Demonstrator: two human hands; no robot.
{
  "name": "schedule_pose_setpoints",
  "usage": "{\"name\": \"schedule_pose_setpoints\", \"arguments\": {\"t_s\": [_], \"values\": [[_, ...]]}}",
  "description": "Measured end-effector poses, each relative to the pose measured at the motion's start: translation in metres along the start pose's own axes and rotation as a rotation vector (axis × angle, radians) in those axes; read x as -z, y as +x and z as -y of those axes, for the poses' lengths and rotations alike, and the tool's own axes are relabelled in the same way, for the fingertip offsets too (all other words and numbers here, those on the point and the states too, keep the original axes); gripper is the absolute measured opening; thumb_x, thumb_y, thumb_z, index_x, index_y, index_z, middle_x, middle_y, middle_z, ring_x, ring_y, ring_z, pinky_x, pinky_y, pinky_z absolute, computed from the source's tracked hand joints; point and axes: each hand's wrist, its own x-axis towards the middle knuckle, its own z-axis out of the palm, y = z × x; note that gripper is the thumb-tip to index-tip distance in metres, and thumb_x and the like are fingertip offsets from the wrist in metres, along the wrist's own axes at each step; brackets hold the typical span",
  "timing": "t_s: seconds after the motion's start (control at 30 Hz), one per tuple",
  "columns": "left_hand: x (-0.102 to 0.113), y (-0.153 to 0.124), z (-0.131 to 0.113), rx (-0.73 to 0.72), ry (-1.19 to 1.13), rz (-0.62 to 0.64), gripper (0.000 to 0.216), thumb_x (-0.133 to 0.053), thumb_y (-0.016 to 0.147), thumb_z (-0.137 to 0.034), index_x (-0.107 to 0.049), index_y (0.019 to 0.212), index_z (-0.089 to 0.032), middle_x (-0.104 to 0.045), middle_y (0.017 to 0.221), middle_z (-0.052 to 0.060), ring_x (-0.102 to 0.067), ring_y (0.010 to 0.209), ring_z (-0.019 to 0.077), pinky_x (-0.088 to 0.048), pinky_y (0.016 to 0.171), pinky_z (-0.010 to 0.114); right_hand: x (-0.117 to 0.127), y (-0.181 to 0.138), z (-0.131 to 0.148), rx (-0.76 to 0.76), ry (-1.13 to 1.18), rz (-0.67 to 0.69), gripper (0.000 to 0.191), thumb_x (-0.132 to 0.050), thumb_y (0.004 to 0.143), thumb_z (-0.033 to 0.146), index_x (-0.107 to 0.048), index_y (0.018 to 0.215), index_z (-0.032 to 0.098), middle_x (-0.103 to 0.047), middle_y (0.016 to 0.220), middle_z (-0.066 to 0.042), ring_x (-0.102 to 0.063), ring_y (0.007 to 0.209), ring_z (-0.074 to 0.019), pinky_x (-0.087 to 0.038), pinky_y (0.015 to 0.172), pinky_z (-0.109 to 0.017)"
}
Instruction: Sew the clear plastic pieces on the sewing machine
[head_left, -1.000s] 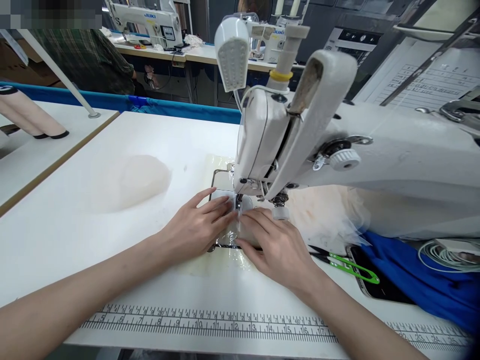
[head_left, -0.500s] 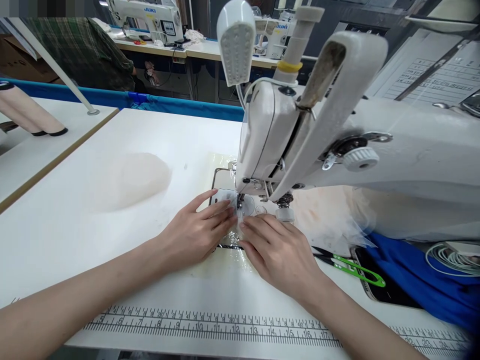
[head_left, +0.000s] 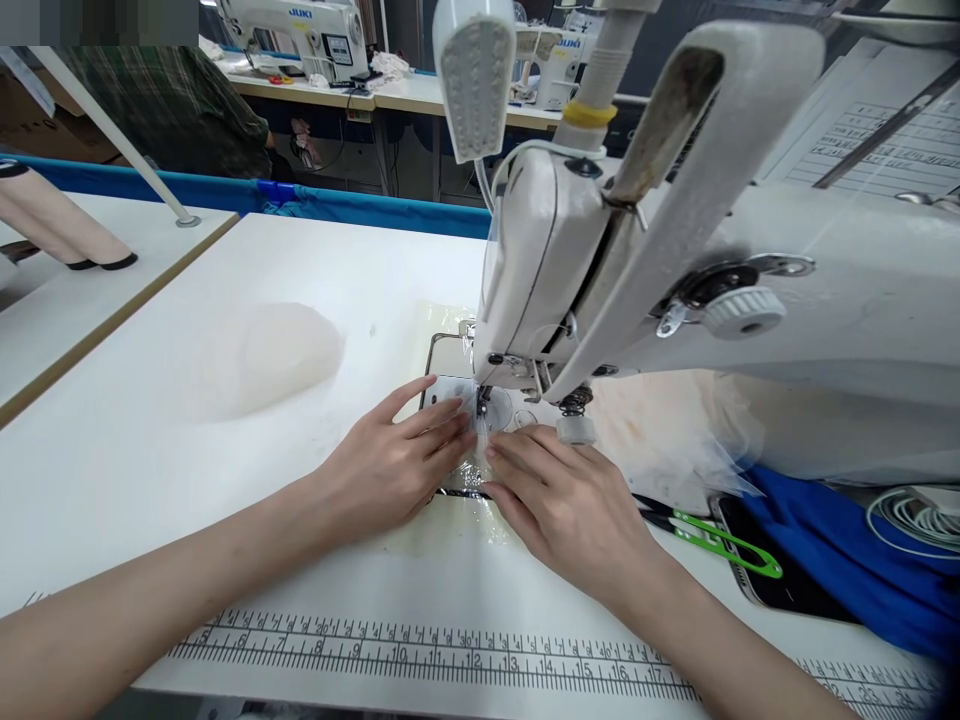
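Note:
A white sewing machine (head_left: pixel 540 230) stands over the table, its presser foot (head_left: pixel 484 398) down at the needle plate (head_left: pixel 450 392). Left of the foot, my left hand (head_left: pixel 394 455) lies palm down, fingers stretched out over the plate and fingertips close to the foot. My right hand (head_left: pixel 566 490) rests palm down to the right, its fingers slightly bent and its thumb apart from them. Between the fingertips, something thin and see-through shows faintly by the foot; its outline is unclear. Sheer pale fabric (head_left: pixel 652 425) lies bunched under the machine arm, beyond my right hand.
A sheer oval piece (head_left: pixel 292 350) lies on the left of the table. At right are green-handled thread snips (head_left: pixel 731 545), a phone (head_left: pixel 787 585) and blue cloth (head_left: pixel 847 560). A printed ruler (head_left: pixel 435 655) runs along the front edge. A person's plaid sleeve (head_left: pixel 165 120) shows behind.
The view has shifted slightly, so the machine head sits a little further right and looks larger. Both hands hold nearly the same places beside the presser foot.

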Motion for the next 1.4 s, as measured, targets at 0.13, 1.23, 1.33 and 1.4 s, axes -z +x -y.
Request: {"name": "schedule_pose_setpoints", "arguments": {"t_s": [0.13,1.23,1.33,1.4], "values": [[0.0,0.001,0.0,0.001,0.001,0.001,0.031,-0.046,0.091,-0.014,-0.063,0.117,-0.013,-0.071,0.115,0.005,-0.057,0.121,0.0191,-0.019,0.121,0.043,-0.001,-0.002,0.0,0.009,-0.013,-0.024,0.022,-0.054,0.094,0.026,-0.072,0.098,0.014,-0.073,0.107,-0.003,-0.065,0.085,-0.0194,-0.05,0.075,-0.033],[-0.008,0.005,0.006,0.091,-0.03,-0.007,0.034,-0.044,0.092,-0.019,-0.063,0.119,-0.013,-0.069,0.119,0.006,-0.057,0.121,0.0232,-0.029,0.115,0.049,-0.006,0.005,-0.004,0.01,-0.137,-0.05,0.022,-0.054,0.095,0.029,-0.072,0.1,0.017,-0.074,0.108,-0.001,-0.067,0.084,-0.0184,-0.047,0.083,-0.033],[-0.009,0.008,0.008,0.111,-0.033,0.015,0.034,-0.044,0.092,-0.02,-0.064,0.119,-0.013,-0.069,0.118,0.006,-0.057,0.12,0.0231,-0.03,0.115,0.049,-0.008,0.007,-0.006,0.005,-0.159,-0.035,0.024,-0.053,0.095,0.031,-0.071,0.104,0.017,-0.074,0.108,-0.003,-0.068,0.084,-0.0187,-0.048,0.084,-0.034],[-0.009,0.01,0.009,0.12,-0.029,0.03,0.035,-0.043,0.093,-0.022,-0.064,0.119,-0.014,-0.069,0.118,0.006,-0.057,0.121,0.0233,-0.03,0.115,0.049,-0.009,0.008,-0.008,-0.002,-0.178,-0.022,0.025,-0.053,0.095,0.031,-0.071,0.106,0.016,-0.074,0.108,-0.005,-0.068,0.087,-0.0194,-0.048,0.084,-0.034]]}}
